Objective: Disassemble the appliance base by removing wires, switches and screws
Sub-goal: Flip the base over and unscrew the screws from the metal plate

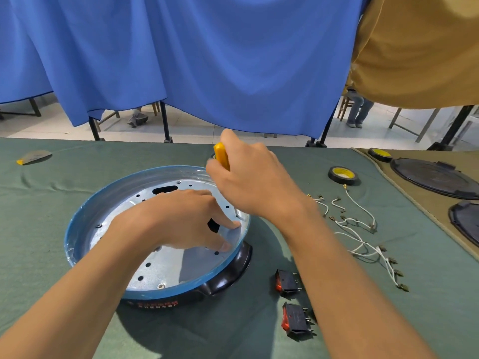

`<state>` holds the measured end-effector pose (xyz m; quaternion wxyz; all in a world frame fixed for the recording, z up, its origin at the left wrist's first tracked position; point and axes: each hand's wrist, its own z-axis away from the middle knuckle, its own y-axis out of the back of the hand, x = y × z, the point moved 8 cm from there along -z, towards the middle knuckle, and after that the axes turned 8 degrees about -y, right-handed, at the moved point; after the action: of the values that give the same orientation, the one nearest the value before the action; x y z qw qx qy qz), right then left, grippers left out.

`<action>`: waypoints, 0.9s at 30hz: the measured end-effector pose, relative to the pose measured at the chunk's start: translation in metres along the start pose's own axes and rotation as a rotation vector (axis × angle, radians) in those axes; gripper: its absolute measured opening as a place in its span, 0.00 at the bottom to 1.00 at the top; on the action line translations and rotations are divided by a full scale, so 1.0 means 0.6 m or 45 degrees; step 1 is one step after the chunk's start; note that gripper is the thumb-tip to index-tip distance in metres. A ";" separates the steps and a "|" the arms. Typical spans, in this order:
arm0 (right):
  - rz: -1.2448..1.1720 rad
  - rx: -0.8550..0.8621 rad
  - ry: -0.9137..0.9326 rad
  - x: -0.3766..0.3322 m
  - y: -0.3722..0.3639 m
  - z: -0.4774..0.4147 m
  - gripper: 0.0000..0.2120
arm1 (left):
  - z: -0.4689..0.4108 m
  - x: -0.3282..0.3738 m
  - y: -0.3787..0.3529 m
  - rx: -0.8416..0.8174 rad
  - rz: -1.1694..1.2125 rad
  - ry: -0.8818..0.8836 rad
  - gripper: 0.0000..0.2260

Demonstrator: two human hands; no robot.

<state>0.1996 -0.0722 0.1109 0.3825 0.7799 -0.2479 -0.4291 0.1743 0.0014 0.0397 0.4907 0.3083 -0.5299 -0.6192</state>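
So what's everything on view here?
round blue-rimmed metal appliance base: one, blue and silver, centre of the green tablecloth.
yellow-handled screwdriver: one, yellow, over the base's far rim.
black rocker switches with red buttons: two, black and red, near right of the base.
white wires with metal terminals: several, white, right of the base.
black tape rolls with yellow cores: two, black and yellow, far right.
black round plastic covers: two, black, on the tan mat.
blue fabric curtain: one, blue, hanging at the back.
left hand: one, fingers press inside the base.
right hand: one, grips the screwdriver.
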 end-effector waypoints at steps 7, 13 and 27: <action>0.029 0.210 -0.103 0.020 0.010 -0.008 0.19 | -0.001 0.001 0.003 0.063 -0.013 -0.001 0.17; -0.019 -0.035 -0.120 0.028 0.004 -0.012 0.14 | -0.003 0.002 0.005 0.086 -0.017 0.011 0.17; 0.214 0.058 0.220 -0.001 0.019 0.021 0.05 | 0.000 0.011 0.008 0.080 -0.068 -0.004 0.17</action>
<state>0.1880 -0.0831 0.1162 0.4194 0.7988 -0.2882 -0.3209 0.1733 -0.0046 0.0453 0.4631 0.3367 -0.5414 -0.6157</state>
